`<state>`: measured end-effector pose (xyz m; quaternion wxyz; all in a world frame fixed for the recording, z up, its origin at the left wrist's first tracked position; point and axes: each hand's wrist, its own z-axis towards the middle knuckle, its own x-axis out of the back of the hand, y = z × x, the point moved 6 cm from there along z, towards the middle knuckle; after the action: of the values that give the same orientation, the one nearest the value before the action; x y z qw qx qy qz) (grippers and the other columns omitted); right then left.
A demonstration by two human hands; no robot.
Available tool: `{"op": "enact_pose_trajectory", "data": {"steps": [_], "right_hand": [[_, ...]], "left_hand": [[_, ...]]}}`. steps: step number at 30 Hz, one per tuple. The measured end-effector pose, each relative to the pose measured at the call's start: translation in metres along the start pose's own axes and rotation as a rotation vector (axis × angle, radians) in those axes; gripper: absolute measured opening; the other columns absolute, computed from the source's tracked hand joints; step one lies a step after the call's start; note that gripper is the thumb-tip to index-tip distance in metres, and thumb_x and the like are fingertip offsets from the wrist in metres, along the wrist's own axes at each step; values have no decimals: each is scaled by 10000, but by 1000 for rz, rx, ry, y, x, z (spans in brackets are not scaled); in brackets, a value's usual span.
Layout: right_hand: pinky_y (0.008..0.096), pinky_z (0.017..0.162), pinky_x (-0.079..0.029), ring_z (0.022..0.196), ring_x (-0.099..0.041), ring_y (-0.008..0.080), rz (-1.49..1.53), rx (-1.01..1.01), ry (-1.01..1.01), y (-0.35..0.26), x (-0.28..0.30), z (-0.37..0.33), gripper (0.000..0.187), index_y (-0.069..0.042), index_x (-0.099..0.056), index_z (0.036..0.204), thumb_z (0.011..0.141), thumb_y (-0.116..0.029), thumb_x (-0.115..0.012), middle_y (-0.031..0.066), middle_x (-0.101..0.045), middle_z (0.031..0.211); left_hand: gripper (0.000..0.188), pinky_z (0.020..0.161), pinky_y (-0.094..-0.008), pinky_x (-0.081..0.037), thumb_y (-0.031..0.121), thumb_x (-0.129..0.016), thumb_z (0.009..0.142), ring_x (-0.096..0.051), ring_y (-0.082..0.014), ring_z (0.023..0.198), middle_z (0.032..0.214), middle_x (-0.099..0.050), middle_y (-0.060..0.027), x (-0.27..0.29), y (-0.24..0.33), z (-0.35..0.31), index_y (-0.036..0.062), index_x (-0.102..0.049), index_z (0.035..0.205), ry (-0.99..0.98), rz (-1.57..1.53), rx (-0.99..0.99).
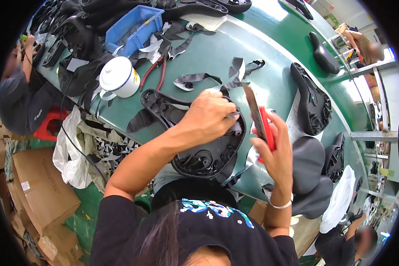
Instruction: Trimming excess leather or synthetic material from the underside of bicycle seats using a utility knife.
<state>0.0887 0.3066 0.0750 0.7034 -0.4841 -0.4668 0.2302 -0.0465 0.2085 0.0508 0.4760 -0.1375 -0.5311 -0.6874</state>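
A black bicycle saddle [213, 152] lies upside down before me on the green table, its ribbed hollow underside facing up. Over its far right side my left hand [209, 114] is closed, pinching a dark strip of the cover material [233, 115] near the rim. My right hand [272, 144] grips a red utility knife [267, 128] just right of the saddle. The knife's long blade [251, 98] points up and away, apart from the saddle. Cut black strips [197, 80] curl on the table beyond the saddle. My left fist hides part of the saddle's inside.
Red-handled pliers [161, 75], a white lidded mug [119, 77] and a blue bin [135, 31] stand far left among scraps. More saddles [312, 99] lie at the right. Cardboard boxes [44, 186] stand on the floor left. Other people work at the left and right edges.
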Motion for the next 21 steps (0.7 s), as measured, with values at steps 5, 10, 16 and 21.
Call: {"op": "enact_pose_trajectory", "data": {"steps": [5,10,16,21], "right_hand": [[329,541,-469,595,-581,228,-575,342,-205,16,22,-13,559,-132,-496,1319,790,0,-620,76,-613,811],[357,447,-433,517,-540,236,-796,248,-190,26,-1,-24,603,-178,-437,1385,813,-64,-593,68,-494,664],[409,451,-428,483,-548,282,-814,-11,-40,13,-26,-66,547,-116,-412,1388,866,-130,-572,94,-545,689],[391,427,-399,466,-537,268,-980,118,-13,11,-13,-12,497,-131,-433,1364,881,-156,-549,81,-538,645]], "left_hand": [[243,669,-349,-318,186,-602,832,-477,-248,642,626,-494,-91,-1,0,2,38,-536,651,-65,-73,86],[322,680,-318,-340,227,-586,874,-463,-205,643,652,-509,-70,8,-17,3,30,-505,633,56,-419,288],[222,734,-281,-414,212,-539,898,-532,-144,739,649,-448,13,23,-37,-1,21,-580,791,377,-1932,157],[183,583,-329,-424,182,-687,750,-544,-233,642,751,-627,-108,38,4,22,36,-635,848,281,353,-97]]}}
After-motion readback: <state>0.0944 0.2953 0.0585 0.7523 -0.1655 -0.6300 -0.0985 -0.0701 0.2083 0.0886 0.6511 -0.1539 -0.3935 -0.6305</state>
